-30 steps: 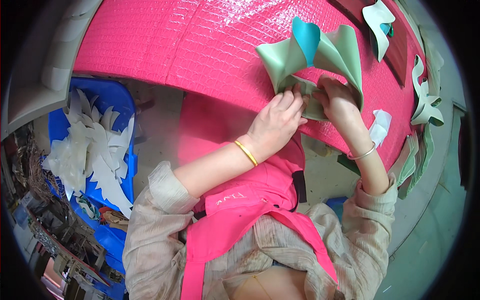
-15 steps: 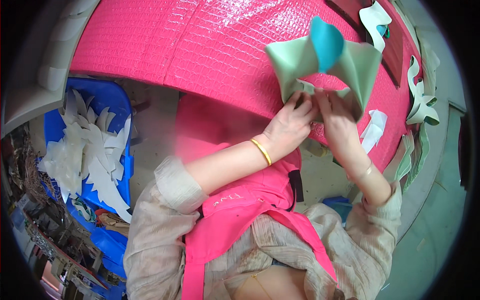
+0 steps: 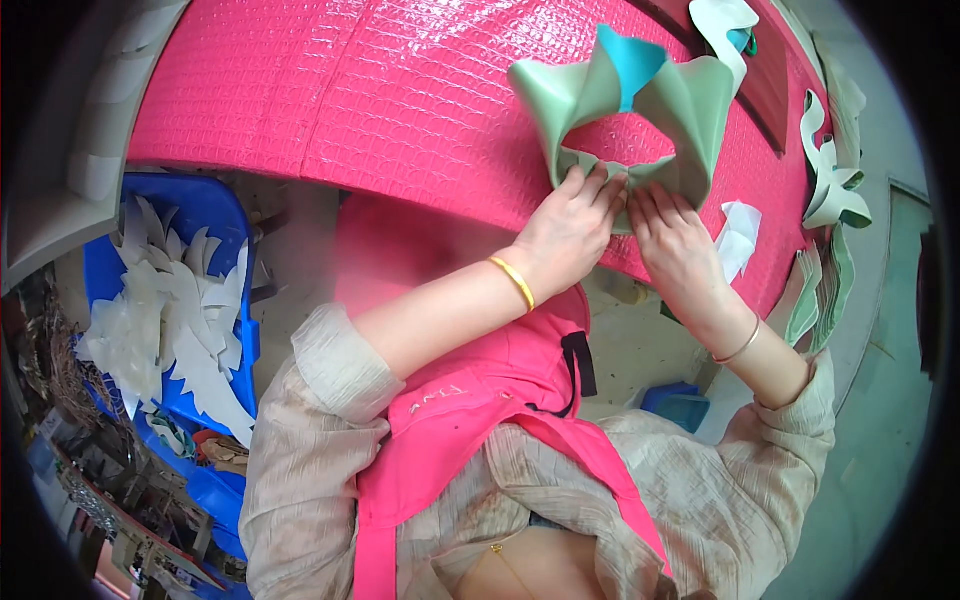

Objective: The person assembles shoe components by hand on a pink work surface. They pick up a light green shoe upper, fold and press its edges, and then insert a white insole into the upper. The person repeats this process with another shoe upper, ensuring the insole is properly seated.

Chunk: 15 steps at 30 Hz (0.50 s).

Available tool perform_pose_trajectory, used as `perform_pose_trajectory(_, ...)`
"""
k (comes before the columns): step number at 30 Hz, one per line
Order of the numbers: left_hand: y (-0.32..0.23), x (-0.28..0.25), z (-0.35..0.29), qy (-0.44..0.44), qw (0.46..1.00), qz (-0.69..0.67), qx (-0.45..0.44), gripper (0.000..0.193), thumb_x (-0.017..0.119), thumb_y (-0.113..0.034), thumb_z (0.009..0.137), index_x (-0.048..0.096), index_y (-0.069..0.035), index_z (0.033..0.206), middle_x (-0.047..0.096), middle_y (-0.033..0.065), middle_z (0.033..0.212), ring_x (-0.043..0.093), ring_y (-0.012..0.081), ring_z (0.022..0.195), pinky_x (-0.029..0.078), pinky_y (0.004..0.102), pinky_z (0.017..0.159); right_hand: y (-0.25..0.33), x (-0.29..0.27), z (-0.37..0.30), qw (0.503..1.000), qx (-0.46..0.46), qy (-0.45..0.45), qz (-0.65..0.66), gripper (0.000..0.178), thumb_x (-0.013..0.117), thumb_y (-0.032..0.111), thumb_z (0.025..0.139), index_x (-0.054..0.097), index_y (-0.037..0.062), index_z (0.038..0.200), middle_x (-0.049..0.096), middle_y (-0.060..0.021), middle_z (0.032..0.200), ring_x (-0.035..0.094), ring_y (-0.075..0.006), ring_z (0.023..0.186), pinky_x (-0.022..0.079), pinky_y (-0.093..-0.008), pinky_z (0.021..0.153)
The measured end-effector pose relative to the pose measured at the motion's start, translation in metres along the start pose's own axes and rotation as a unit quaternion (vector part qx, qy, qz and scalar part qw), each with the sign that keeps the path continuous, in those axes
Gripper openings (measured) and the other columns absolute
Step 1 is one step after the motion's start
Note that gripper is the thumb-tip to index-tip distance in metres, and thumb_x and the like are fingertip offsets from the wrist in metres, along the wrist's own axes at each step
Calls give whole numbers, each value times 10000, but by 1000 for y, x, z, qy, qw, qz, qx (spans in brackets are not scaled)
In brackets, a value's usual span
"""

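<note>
Near the front edge of the pink-covered table, both hands hold a pale green leather-like piece (image 3: 690,110). It bends round into a standing loop with a teal section (image 3: 632,68) at its far side. My left hand (image 3: 572,225), with a yellow bangle at its wrist, pinches the near rim of the loop. Close beside it, my right hand (image 3: 672,235) presses its fingers over the same rim. The fingertips almost meet, and what lies right under them is partly hidden.
Pink quilted plastic covers the table (image 3: 420,90). A crumpled white piece (image 3: 738,238) lies right of my right hand. Curved white-green pieces (image 3: 835,180) hang at the right edge, near a dark red board (image 3: 765,100). A blue bin (image 3: 190,190) with pale offcuts stands at left.
The green loop has come slightly lower and left in the picture, its opening showing more. My right fingers now lie flatter over the near rim; my left hand still pinches it.
</note>
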<state>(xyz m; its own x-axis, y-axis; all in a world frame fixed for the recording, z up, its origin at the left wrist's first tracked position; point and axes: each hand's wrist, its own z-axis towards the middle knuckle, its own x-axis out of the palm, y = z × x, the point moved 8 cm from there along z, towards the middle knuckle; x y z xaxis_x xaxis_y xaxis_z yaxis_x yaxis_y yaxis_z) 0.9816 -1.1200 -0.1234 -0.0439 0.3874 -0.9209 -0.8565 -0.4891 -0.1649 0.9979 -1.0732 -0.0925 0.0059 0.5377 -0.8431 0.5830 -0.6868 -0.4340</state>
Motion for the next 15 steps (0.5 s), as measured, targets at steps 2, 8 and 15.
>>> perform_pose_trajectory(2,-7,1,8,60,996,68,18,424,507,-187,756,536,11,1130,527,124,1175,456,256,1106,325,396,933,-1,4,0,1000,4,14,-2,414,522,116,702,553,-79,1066,564,-175,1091,496,-258,1087,364,-333,956)
perform_pose_trajectory(8,-7,-12,-1,-64,995,-53,56,372,489,-150,750,566,18,1073,543,183,1140,479,266,1095,316,401,967,-1,14,-9,1000,22,-13,4,408,528,111,689,564,-74,1051,564,-152,1060,498,-243,1060,376,-321,941)
perform_pose_trajectory(15,-32,-25,27,123,950,199,207,207,486,-161,764,679,-89,749,620,22,739,584,161,866,186,421,1071,-9,8,-20,985,33,-77,153,456,517,75,686,514,-58,1122,530,-160,1137,477,-261,1103,375,-353,953)
